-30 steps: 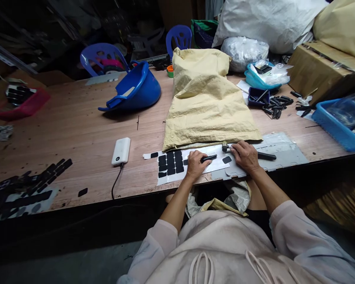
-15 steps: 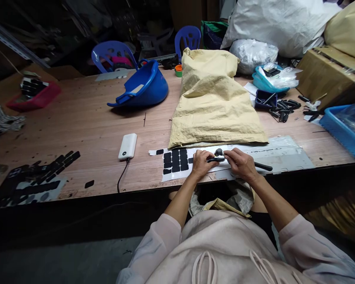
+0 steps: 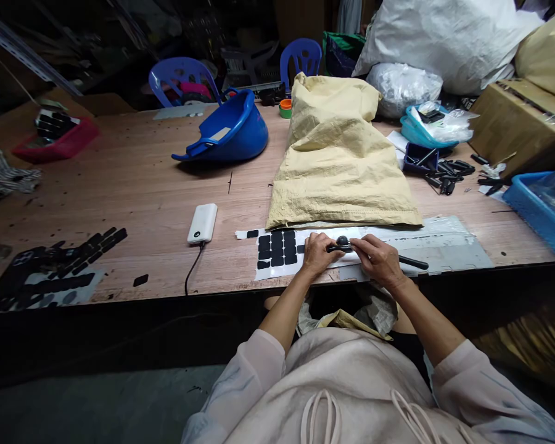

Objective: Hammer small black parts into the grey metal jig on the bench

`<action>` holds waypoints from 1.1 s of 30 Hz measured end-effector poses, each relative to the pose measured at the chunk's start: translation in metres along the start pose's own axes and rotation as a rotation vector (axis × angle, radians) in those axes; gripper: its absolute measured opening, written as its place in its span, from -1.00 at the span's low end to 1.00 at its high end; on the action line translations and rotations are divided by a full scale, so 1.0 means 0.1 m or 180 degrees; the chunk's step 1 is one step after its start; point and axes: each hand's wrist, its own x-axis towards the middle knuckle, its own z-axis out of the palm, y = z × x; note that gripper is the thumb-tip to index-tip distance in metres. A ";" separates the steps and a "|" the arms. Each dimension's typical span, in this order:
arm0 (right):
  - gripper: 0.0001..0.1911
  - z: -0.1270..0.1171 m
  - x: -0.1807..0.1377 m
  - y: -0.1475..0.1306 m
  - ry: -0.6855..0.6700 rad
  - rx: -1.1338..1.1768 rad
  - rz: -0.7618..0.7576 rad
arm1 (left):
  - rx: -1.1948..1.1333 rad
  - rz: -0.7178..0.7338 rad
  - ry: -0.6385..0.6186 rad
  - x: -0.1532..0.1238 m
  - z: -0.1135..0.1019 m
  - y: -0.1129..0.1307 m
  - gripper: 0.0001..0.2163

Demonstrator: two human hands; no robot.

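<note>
My left hand [image 3: 318,254] is closed, thumb and fingers pinching a slim black piece [image 3: 337,248] just above the white backing sheet. A dark round knob-like part [image 3: 342,240] sits at the far side of that piece, between both hands. My right hand [image 3: 380,259] has its fingertips pinched together close by the knob; what they grip is too small to make out. From behind the right hand a black rod [image 3: 414,263] sticks out to the right, and I cannot tell whether it is held. Rows of black rounded pads [image 3: 276,248] are on the white sheet [image 3: 277,271] left of my left hand.
A yellow woven sack [image 3: 346,179] lies just beyond my hands. Further left are a white power bank [image 3: 202,223] with a cable and a blue scoop-shaped basin [image 3: 235,129]. Black parts [image 3: 448,176] and a blue basket [image 3: 536,216] are on the right; black strips [image 3: 74,265] lie far left.
The round part now looks darker and fuller, as if turned, between my hands. Both hands stay in nearly the same place. The whole view has shifted slightly.
</note>
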 end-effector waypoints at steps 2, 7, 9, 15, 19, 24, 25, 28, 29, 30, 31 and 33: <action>-0.72 -0.01 -0.01 0.01 0.0075 0.0051 0.0145 | -0.0048 -0.0031 0.0002 0.00 0.00 0.01 -0.83; -0.72 0.01 -0.10 0.08 -0.0094 -0.0037 0.0151 | -0.0102 -0.0063 0.0065 -0.01 -0.01 0.03 -0.84; -0.73 0.01 -0.10 0.14 -0.0094 -0.0061 0.0164 | -0.0109 -0.0070 0.0060 0.00 -0.01 0.04 -0.84; -0.73 -0.07 0.00 0.50 -0.0112 -0.0098 0.0157 | -0.0027 -0.0063 0.0059 0.00 -0.01 0.04 -0.86; -0.71 -0.07 0.04 0.74 -0.0222 -0.0238 -0.0046 | 0.0067 -0.0055 0.0052 -0.01 -0.01 0.04 -0.85; -0.69 0.00 0.00 0.83 -0.0314 -0.0267 -0.0041 | 0.0116 -0.0048 0.0002 -0.02 -0.01 0.04 -0.84; -0.70 0.01 -0.01 0.82 -0.0341 -0.0256 0.0003 | 0.0126 -0.0048 -0.0011 -0.02 -0.02 0.03 -0.84; -0.73 0.04 -0.02 0.81 -0.0415 -0.0206 0.0135 | 0.0145 -0.0029 -0.0034 -0.01 -0.04 0.03 -0.84; -0.74 0.04 -0.02 0.80 -0.0424 -0.0192 0.0167 | 0.0150 -0.0011 -0.0020 -0.02 -0.05 0.04 -0.85; -0.75 0.04 -0.02 0.80 -0.0425 -0.0181 0.0187 | 0.0156 0.0021 0.0018 -0.05 -0.06 0.05 -0.86; -0.76 0.04 -0.01 0.80 -0.0419 -0.0175 0.0197 | 0.0153 0.0073 0.0080 -0.09 -0.07 0.07 -0.87; -0.78 0.03 -0.01 0.80 -0.0408 -0.0175 0.0202 | 0.0068 0.0268 0.0220 -0.25 -0.08 0.11 -0.87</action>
